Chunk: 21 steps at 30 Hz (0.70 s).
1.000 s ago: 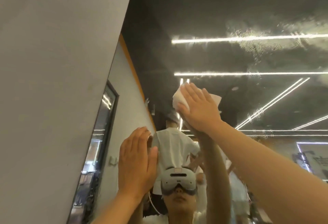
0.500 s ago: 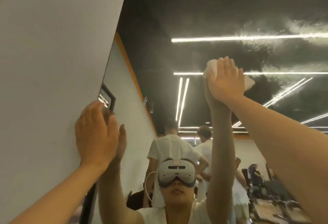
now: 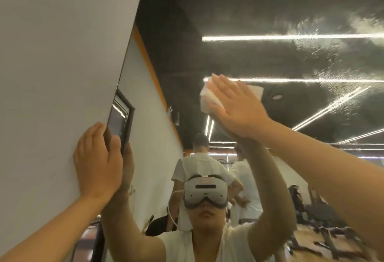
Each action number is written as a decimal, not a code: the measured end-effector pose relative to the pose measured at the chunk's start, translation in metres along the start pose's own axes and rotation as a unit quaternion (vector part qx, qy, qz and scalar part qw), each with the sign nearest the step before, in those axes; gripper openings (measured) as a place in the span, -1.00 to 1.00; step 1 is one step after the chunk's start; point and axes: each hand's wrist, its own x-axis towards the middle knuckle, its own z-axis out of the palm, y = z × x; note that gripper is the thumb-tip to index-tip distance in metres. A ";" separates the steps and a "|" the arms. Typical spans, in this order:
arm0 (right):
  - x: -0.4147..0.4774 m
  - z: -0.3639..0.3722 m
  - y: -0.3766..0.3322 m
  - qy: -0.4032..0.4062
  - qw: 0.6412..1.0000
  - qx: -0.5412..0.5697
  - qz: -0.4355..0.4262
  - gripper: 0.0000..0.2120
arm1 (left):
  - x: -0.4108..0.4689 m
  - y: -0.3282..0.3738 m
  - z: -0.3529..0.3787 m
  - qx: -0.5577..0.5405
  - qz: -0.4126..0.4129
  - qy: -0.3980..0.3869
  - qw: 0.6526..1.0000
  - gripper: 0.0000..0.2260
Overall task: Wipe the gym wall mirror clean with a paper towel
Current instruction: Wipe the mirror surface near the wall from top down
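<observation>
Wiping hand: right hand [image 3: 239,108] lies flat, fingers straight and close together, pointing up and left; the palm presses the paper towel [image 3: 205,99] against the mirror [image 3: 249,12], with no finger curled round it
Bracing hand: left hand [image 3: 97,162] lies flat, fingers straight and pointing up, across the mirror's left edge, partly on glass and partly on the grey wall [image 3: 52,54]; it holds nothing
Towel: white folded pad under the right palm, on the upper middle of the glass; its long axis runs across the mirror, both ends showing beside the hand, the left end a little lower
Glass: hazy wet streaks [image 3: 311,54] up and to the right of the towel
Reflected room: dark ceiling with strip lights [image 3: 270,37], white wall with orange band [image 3: 149,68], headset [image 3: 204,193] below raised arms, gym machines [image 3: 324,214] at lower right
</observation>
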 end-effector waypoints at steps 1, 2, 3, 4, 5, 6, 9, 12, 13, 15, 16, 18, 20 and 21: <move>-0.011 -0.005 0.014 0.004 1.000 -0.003 0.016 -0.25 | 0.000 -0.001 -0.001 -0.011 0.000 -0.005 1.000 -0.45; -0.016 -0.008 0.029 0.012 0.998 -0.004 0.055 -0.22 | -0.001 -0.002 -0.002 -0.023 -0.003 -0.012 1.000 -0.45; -0.017 -0.012 0.042 0.020 0.994 -0.004 0.108 -0.24 | -0.004 -0.002 -0.004 -0.034 -0.008 -0.019 0.999 -0.44; -0.014 -0.014 0.049 0.025 0.986 -0.007 0.164 -0.29 | -0.009 -0.002 -0.007 -0.041 -0.016 -0.024 0.999 -0.43; -0.009 -0.013 0.051 0.024 0.977 -0.001 0.214 -0.37 | -0.017 -0.001 -0.011 -0.041 -0.025 -0.027 0.998 -0.42; -0.005 -0.012 0.044 0.025 0.967 0.013 0.253 -0.41 | -0.028 0.001 -0.013 -0.033 -0.031 -0.027 0.999 -0.41; -0.010 -0.004 -0.002 0.034 0.966 0.032 0.252 -0.35 | -0.066 0.011 -0.020 -0.013 -0.017 -0.027 0.999 -0.40; -0.056 0.014 -0.065 0.010 0.992 0.020 0.125 -0.21 | -0.110 0.017 -0.024 -0.008 0.021 -0.042 0.999 -0.39; -0.076 0.018 -0.083 0.002 0.995 0.023 0.100 -0.19 | -0.128 0.018 -0.025 -0.002 0.042 -0.054 0.998 -0.39; -0.112 0.024 -0.108 -0.012 0.997 0.030 0.070 -0.18 | -0.166 0.012 -0.025 0.014 0.083 -0.078 0.993 -0.37; -0.128 0.027 -0.116 -0.021 0.998 0.030 0.057 -0.18 | -0.185 0.007 -0.026 0.024 0.102 -0.089 0.990 -0.38; -0.150 0.030 -0.124 -0.037 0.998 0.032 0.043 -0.19 | -0.216 -0.003 -0.028 0.047 0.137 -0.108 0.984 -0.42; -0.162 0.030 -0.126 -0.041 0.998 0.020 0.035 -0.24 | -0.238 -0.011 -0.030 0.073 0.161 -0.127 0.976 -0.43; -0.165 0.030 -0.125 -0.044 0.998 0.006 0.032 -0.31 | -0.245 -0.013 -0.031 0.081 0.173 -0.132 0.972 -0.43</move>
